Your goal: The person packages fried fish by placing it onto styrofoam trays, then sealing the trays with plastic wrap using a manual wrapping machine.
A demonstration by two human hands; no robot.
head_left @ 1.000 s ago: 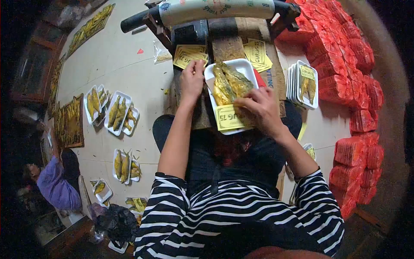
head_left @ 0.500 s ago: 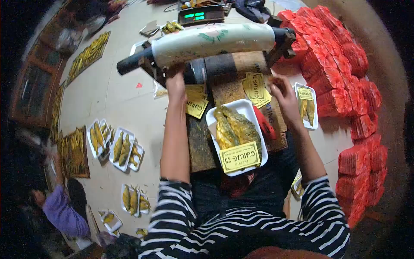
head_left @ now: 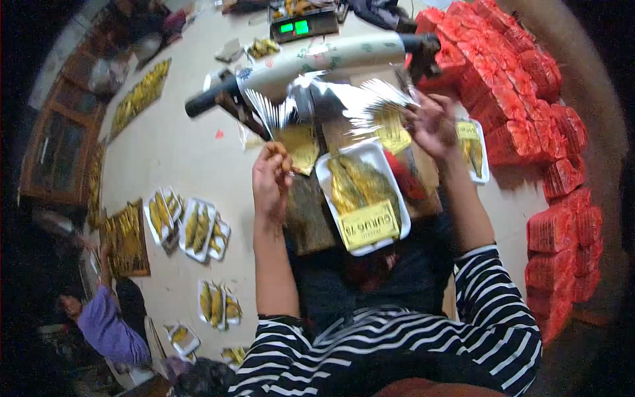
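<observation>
A white foam tray (head_left: 327, 180) of yellow fried fish (head_left: 360, 185) with a yellow label (head_left: 370, 225) lies on a wooden wrapping stand (head_left: 307, 218) in front of me. Above it sits a big roll of clear plastic film (head_left: 324, 59). My left hand (head_left: 271, 175) and my right hand (head_left: 430, 122) each pinch an edge of a stretched sheet of film (head_left: 331, 106) drawn out from the roll, above the tray's far end. Loose yellow labels (head_left: 299, 145) lie on the stand under the film.
A stack of trays with fish (head_left: 473, 149) stands right of the stand. Red wrapped packs (head_left: 529, 99) are piled along the right. Several fish trays (head_left: 198, 228) lie on the floor at left, near a person in purple (head_left: 109, 331). A digital scale (head_left: 304, 23) sits behind the roll.
Both hands went up to the roll, took hold of the film and pulled a sheet back toward me over the tray. The tray and its label stay where they were.
</observation>
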